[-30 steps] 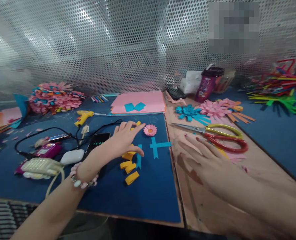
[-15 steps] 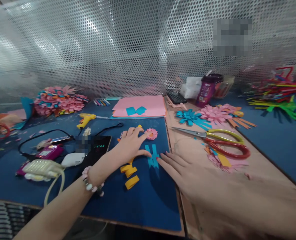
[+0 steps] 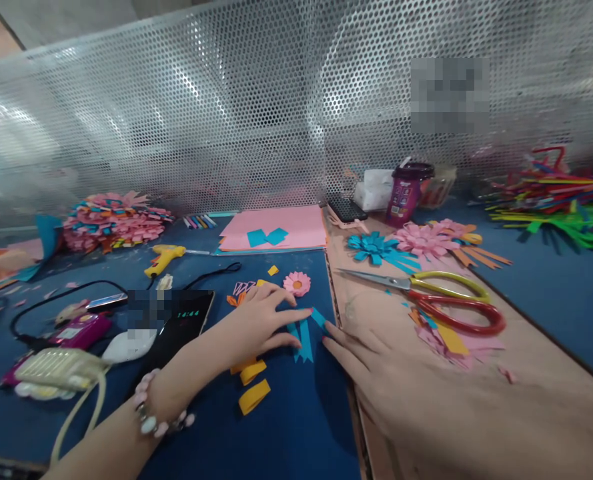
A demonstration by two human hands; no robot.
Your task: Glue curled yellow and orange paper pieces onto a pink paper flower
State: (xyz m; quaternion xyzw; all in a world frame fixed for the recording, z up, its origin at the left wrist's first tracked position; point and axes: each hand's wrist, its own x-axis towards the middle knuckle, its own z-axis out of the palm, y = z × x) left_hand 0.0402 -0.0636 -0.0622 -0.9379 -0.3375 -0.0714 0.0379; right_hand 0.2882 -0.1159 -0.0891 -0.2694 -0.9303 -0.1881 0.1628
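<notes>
My left hand (image 3: 263, 319), wearing a beaded bracelet (image 3: 149, 420), reaches over the blue table with its fingers apart. Its index fingertip meets one end of a short blue paper strip (image 3: 318, 318), and its thumb lies beside several longer blue paper strips (image 3: 305, 340). At the other end of the short strip are the fingertips of my right hand (image 3: 376, 357), which lies stretched out and flat over the brown board edge. A small pink paper flower (image 3: 297, 284) sits just beyond my left fingers. Yellow paper loops (image 3: 254, 397) lie below my left hand.
Large scissors (image 3: 426, 290) rest on the brown board (image 3: 376, 293), near blue (image 3: 373, 247) and pink (image 3: 426, 239) paper flowers. A yellow glue gun (image 3: 163, 259), a dark phone (image 3: 191, 327), a pink paper stack (image 3: 276, 223) and a purple cup (image 3: 407, 190) stand around.
The view has shifted slightly. A short blue strip now lies angled between my two index fingertips, apart from the other blue strips. My left hand has come closer to those strips.
</notes>
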